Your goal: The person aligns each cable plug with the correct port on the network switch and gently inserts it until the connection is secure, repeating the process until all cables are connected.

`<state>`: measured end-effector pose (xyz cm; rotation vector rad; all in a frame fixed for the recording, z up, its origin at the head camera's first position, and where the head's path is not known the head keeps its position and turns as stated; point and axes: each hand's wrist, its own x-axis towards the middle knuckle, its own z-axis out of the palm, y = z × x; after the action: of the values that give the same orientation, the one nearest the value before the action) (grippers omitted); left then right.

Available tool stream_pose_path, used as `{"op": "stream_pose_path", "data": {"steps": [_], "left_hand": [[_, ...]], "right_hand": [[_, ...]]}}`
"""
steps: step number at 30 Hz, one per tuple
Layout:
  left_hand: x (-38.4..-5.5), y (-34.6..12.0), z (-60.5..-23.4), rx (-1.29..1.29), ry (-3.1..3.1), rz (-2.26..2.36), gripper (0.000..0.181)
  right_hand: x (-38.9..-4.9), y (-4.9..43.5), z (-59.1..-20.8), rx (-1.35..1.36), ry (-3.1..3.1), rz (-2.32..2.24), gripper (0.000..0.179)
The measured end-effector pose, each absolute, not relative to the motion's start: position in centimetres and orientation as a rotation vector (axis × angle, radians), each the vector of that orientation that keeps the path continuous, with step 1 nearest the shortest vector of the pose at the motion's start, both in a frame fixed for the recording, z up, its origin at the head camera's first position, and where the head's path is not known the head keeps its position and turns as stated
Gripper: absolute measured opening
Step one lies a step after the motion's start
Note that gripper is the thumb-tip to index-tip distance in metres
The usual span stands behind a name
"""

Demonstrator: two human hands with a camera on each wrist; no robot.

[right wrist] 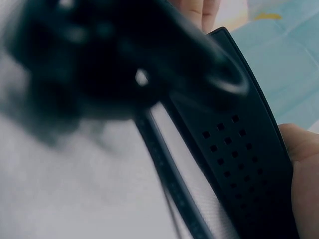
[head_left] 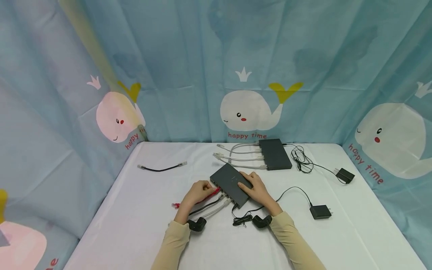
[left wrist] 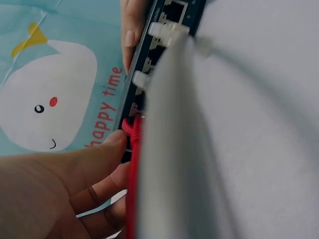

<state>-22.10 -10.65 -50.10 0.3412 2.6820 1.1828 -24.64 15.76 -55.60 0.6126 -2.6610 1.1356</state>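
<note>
A black network switch [head_left: 228, 183] is held tilted over the near middle of the table, its row of ports towards the left. My right hand [head_left: 255, 187] grips its right side, thumb on top. With thumb and fingers, my left hand [head_left: 198, 192] pinches a red network cable [head_left: 212, 194] close to its plug. In the left wrist view the red plug [left wrist: 131, 128] sits at a port near one end of the row. A black network cable [head_left: 210, 204] and a grey network cable [head_left: 219, 208] run out of other ports. Vent holes [right wrist: 233, 154] show on the switch's side.
Behind stands a second black switch [head_left: 275, 154] with several grey cables [head_left: 241, 159] plugged in. Its adapter [head_left: 345, 175] lies at the right; another adapter [head_left: 320, 212] lies nearer. A short black cable [head_left: 162, 169] lies back left. Bundled cord [head_left: 242, 219] rests by my right wrist.
</note>
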Motion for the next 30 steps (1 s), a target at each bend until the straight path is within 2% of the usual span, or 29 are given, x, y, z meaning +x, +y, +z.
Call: {"op": "stream_pose_path", "data": {"steps": [13,19,26,30], "left_hand": [[-22.8,-13.9,-49.2,0.205,2.752,1.214,0.020],[-24.0,-16.3,-48.6,0.267,2.815,1.199,0.028],[-26.2,-18.5,-49.0,0.162,2.841,1.091,0.022],[-26.8,-19.2,-48.7,0.192,2.895,1.045,0.022]], "right_hand": [[-24.3,15.5,-55.6,0.606,-2.664,1.140,0.055],[-24.4,15.5,-55.7,0.598,-2.664,1.135,0.054],[-24.4,15.5,-55.6,0.597,-2.659,1.116,0.054],[-24.4,15.6,-55.6,0.597,-2.631,1.116,0.054]]}}
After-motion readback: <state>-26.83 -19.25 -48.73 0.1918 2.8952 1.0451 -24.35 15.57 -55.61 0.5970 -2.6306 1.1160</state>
